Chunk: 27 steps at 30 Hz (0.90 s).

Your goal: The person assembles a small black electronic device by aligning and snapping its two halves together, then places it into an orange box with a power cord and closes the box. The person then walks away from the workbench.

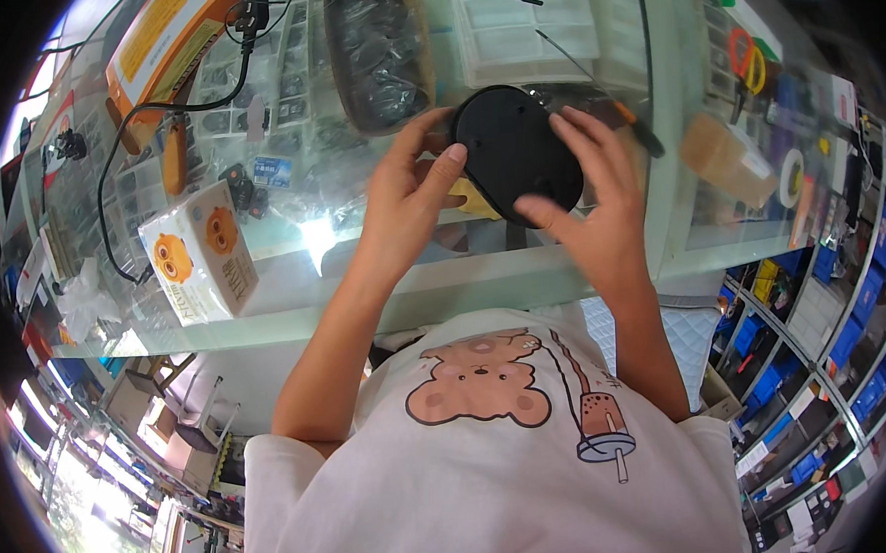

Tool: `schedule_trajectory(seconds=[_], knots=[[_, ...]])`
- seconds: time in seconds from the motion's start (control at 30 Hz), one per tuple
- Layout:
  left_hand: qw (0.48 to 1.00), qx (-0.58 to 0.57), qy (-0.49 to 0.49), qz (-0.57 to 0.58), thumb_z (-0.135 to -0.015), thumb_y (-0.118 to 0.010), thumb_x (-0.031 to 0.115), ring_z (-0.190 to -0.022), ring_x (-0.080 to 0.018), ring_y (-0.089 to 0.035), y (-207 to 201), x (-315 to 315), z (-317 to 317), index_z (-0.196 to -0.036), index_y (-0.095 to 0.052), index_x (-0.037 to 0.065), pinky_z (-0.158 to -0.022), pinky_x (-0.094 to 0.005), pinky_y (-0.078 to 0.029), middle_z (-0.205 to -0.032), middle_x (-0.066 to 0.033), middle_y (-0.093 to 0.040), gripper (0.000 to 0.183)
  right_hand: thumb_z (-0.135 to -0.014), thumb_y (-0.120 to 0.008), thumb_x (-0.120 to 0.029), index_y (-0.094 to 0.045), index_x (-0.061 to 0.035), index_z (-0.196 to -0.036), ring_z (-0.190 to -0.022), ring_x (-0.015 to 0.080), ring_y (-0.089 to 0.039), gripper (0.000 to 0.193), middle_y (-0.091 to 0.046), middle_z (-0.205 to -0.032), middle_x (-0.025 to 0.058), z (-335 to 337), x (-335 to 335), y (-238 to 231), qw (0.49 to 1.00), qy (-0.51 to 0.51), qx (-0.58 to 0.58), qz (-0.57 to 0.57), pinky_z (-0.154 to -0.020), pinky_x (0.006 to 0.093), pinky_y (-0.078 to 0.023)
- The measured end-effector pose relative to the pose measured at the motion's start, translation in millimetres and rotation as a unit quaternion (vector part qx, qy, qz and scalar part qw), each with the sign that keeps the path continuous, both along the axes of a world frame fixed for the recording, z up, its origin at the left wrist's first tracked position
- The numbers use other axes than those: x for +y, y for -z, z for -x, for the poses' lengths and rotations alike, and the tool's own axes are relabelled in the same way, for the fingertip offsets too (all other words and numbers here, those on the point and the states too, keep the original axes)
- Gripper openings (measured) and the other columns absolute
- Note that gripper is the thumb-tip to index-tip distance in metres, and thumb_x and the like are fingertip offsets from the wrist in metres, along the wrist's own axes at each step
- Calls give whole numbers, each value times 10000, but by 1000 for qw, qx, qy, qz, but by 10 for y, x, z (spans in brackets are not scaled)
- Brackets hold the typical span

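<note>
Both hands have hold of a flat black oval plate (517,152) with small holes in its face, raised over the glass counter. My left hand (405,188) grips its left edge, thumb on top and fingers partly hidden behind. At the right edge, my right hand (604,193) has its fingertips along the upper side and its slightly blurred thumb at the lower rim. Beneath the plate, part of something yellow (477,202) shows between the hands. A screwdriver (639,129) with an orange and black handle lies just beyond my right hand.
A white tray (482,66) with several small black strips stands at the back, beside a brown bin (341,92) of bagged parts. A tissue pack (203,279), orange box (156,51) and black cable (103,199) lie left. Scissors (747,60) and a tape roll (791,178) are right.
</note>
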<state>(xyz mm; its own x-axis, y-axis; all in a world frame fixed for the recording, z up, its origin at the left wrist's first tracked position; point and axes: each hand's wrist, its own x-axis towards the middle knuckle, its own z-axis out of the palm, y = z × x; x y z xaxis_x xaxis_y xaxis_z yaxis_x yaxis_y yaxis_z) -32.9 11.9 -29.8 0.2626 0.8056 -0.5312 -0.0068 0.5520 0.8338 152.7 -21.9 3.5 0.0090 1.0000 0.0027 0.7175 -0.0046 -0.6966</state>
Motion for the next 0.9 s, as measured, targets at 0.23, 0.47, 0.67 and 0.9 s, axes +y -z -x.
schedule_trajectory(seconds=[0.23, 0.47, 0.67, 0.9], knots=[[1000, 22, 8, -14, -881, -604, 184, -946, -143, -583, -28, 27, -41, -1279, -466, 40, -697, -285, -557, -1092, -80, -558, 445, -585, -827, -206, -429, -63, -1339, -1176, 343, -450, 865, -365, -1393, 131, 193, -101, 84, 999, -21, -30, 22, -952, 417, -416], [999, 6, -31, -39, -818, -654, 115, -808, -145, -601, 27, 34, -72, -1190, -491, -24, -616, -266, -507, -985, -121, -607, 429, -578, -816, -150, -403, -46, -1356, -1238, 376, -403, 887, -334, -1408, 191, 276, -148, 147, 999, -15, -36, -6, -987, 429, -383], [999, 22, 4, -37, -839, -645, 162, -926, -169, -591, 23, 37, -72, -1274, -440, 10, -695, -291, -554, -1106, -105, -528, 504, -577, -798, -118, -393, -49, -1335, -1206, 407, -414, 862, -352, -1377, 223, 334, -149, 290, 994, 8, -103, -42, -971, 459, -381], [992, -109, -56, -4, -877, -583, 151, -977, -193, -590, -92, -2, -100, -1308, -423, 20, -769, -317, -539, -1117, -106, -530, 478, -596, -759, -107, -375, -56, -1356, -1234, 405, -367, 853, -346, -1381, 207, 96, -71, 148, 997, 41, -16, -70, -1017, 478, -319]])
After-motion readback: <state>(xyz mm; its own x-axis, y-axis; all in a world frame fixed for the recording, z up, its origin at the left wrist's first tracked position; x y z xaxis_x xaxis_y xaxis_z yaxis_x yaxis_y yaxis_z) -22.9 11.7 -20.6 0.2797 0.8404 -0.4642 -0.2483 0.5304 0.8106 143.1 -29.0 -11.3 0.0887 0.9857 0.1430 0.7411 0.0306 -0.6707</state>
